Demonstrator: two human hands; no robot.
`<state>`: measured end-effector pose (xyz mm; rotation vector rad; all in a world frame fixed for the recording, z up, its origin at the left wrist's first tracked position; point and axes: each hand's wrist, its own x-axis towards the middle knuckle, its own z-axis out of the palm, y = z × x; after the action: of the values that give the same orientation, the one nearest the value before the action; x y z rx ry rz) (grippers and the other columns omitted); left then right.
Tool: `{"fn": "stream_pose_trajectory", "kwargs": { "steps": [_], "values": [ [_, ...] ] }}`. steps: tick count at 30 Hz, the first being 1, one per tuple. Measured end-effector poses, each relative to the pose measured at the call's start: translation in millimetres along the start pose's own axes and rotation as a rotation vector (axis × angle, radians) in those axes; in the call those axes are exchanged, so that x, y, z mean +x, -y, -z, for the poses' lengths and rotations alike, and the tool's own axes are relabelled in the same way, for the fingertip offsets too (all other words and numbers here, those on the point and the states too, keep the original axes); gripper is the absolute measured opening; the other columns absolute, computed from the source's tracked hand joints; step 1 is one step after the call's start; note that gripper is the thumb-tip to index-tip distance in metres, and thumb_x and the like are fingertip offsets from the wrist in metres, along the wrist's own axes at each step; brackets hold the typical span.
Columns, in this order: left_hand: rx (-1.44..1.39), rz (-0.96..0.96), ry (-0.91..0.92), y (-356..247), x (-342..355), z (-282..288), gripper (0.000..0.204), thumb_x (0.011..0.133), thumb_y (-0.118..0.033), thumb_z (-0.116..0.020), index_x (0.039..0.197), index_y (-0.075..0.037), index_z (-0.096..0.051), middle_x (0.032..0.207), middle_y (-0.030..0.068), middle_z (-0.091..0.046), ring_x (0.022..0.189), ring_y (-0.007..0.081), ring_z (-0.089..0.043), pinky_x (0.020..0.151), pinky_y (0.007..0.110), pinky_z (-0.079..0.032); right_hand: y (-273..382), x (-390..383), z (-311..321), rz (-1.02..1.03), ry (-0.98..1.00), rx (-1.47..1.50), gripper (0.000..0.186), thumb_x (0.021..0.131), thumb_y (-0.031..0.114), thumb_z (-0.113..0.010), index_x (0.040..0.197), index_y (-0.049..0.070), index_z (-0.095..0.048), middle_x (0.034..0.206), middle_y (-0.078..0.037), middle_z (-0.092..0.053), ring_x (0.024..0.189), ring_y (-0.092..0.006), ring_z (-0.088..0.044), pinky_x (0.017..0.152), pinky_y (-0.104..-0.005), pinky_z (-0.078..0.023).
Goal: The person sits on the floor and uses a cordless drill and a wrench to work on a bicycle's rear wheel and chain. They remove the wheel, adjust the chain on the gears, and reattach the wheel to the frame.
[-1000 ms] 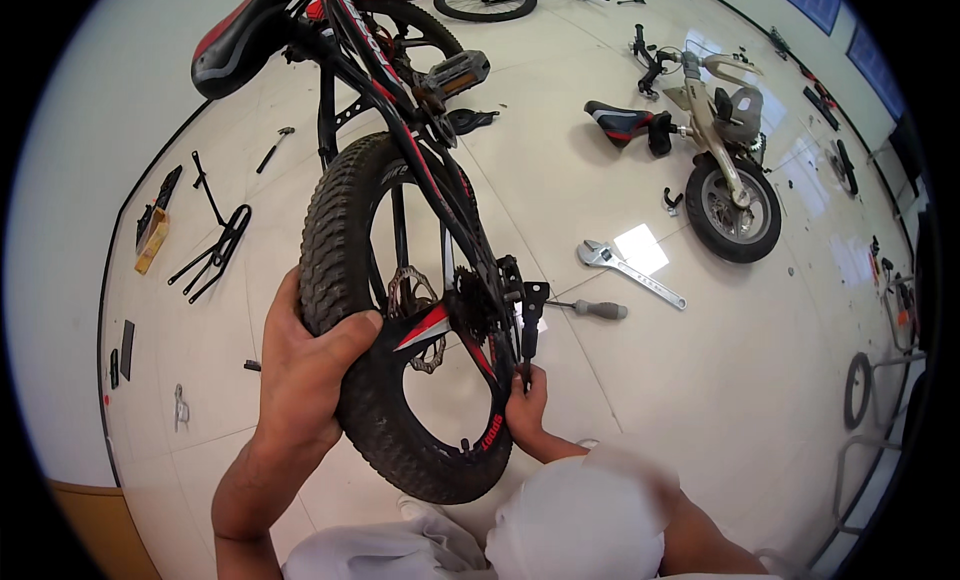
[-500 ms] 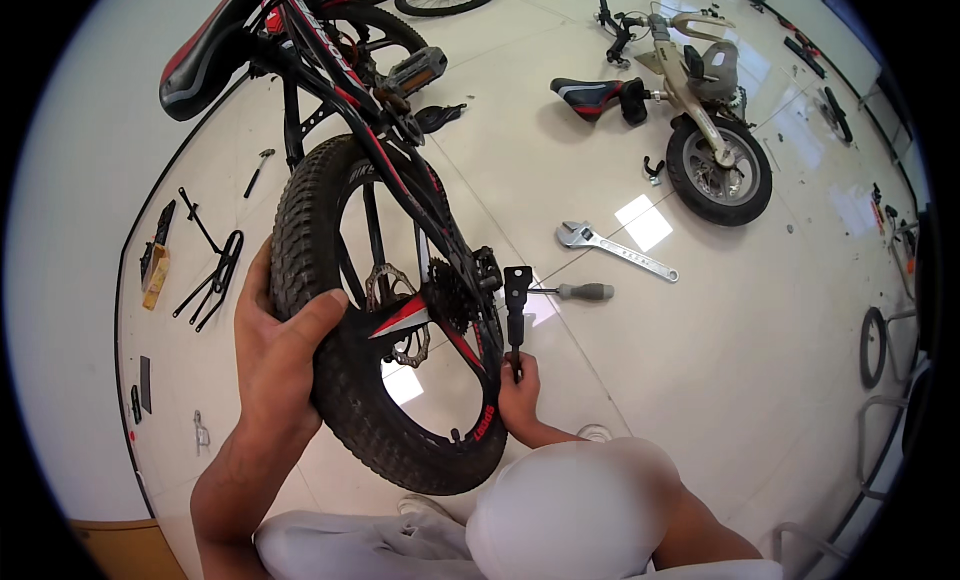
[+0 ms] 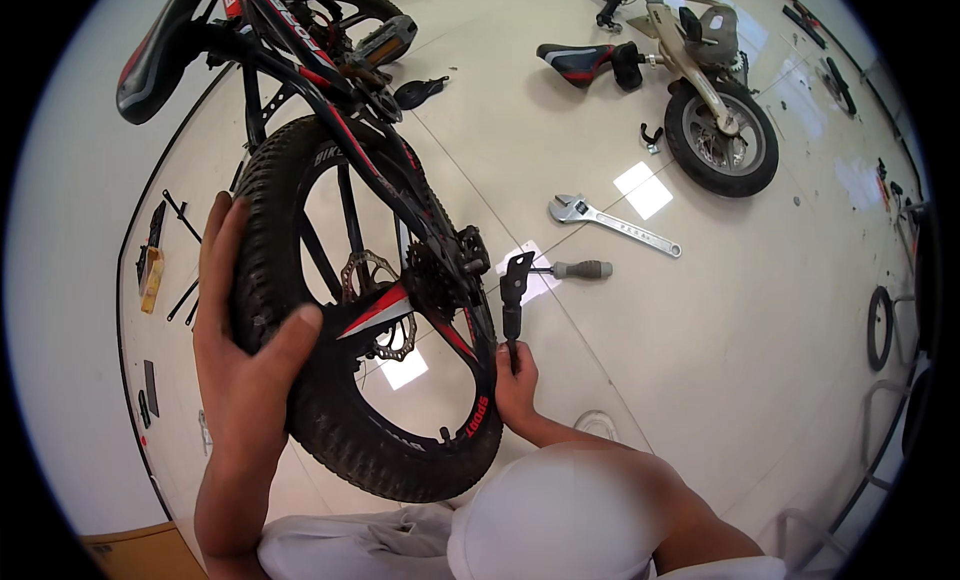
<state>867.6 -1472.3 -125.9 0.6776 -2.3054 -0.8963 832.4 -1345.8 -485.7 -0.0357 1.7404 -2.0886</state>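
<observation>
Left hand (image 3: 240, 380): I cannot count its fingers; some stay hidden at the tyre (image 3: 385, 467).
Right hand (image 3: 517, 385): its curled fingers hide the lower end of the black kickstand (image 3: 512, 305) from me.
Screwdriver (image 3: 583, 270): I lose its tip behind the kickstand's plate.
Knee (image 3: 530, 510): it blocks part of the right arm (image 3: 572, 437), and I get 1 blurred patch there.
Shoe (image 3: 597, 420): partly hidden behind that arm.
Black rack (image 3: 182, 216): partly covered by tyre and left hand.
Red-and-black bicycle (image 3: 345, 128): its front runs past my upper edge.
Beige bicycle (image 3: 700, 90): cropped there too.
Wall-side bits (image 3: 885, 180): too small for me to name.
</observation>
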Motion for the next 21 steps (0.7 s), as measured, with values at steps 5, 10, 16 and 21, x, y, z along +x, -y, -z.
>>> {"fn": "stream_pose_trajectory", "kwargs": {
  "steps": [5,10,16,21],
  "values": [
    [0.135,-0.143,0.029,7.3,0.9,-0.8,0.081,0.063,-0.017,-0.059,0.142,-0.001,-0.045,0.153,0.0187,-0.033,0.142,0.0341,-0.031,0.115,0.043,-0.027,6.5,0.2,-0.2,0.019,0.023,0.005,0.022,0.098,0.02,-0.057,0.088,0.001,-0.055,0.071,0.001,-0.051,0.067,-0.0072,-0.043,0.061,-0.0262,-0.039],
    [0.258,-0.19,0.087,8.4,3.7,1.9,0.074,0.062,-0.016,-0.056,0.135,0.001,-0.053,0.149,0.0198,-0.04,0.147,0.036,-0.02,0.118,0.049,-0.016,17.0,5.1,7.9,0.073,0.061,-0.101,0.025,0.096,0.022,-0.061,0.084,0.001,-0.054,0.064,0.002,-0.048,0.061,-0.0068,-0.041,0.055,-0.0262,-0.038],
    [0.399,-0.224,0.131,9.0,4.3,12.9,0.077,0.065,-0.021,-0.059,0.137,0.003,-0.049,0.151,0.0216,-0.036,0.142,0.0336,-0.033,0.114,0.041,-0.031,54.8,53.6,46.2,0.21,0.247,-0.391,0.024,0.089,0.022,-0.069,0.085,0.001,-0.06,0.06,-0.002,-0.047,0.055,-0.0104,-0.041,0.051,-0.0296,-0.036],
    [0.355,-0.236,0.14,11.3,5.3,11.0,0.079,0.065,-0.024,-0.061,0.138,0.003,-0.049,0.15,0.0213,-0.037,0.142,0.0346,-0.032,0.115,0.042,-0.03,63.0,88.8,72.9,0.41,0.287,-0.573,0.022,0.088,0.022,-0.067,0.082,0.002,-0.062,0.062,-0.011,-0.052,0.052,-0.0232,-0.049,0.052,-0.0351,-0.04]
  ]
}}
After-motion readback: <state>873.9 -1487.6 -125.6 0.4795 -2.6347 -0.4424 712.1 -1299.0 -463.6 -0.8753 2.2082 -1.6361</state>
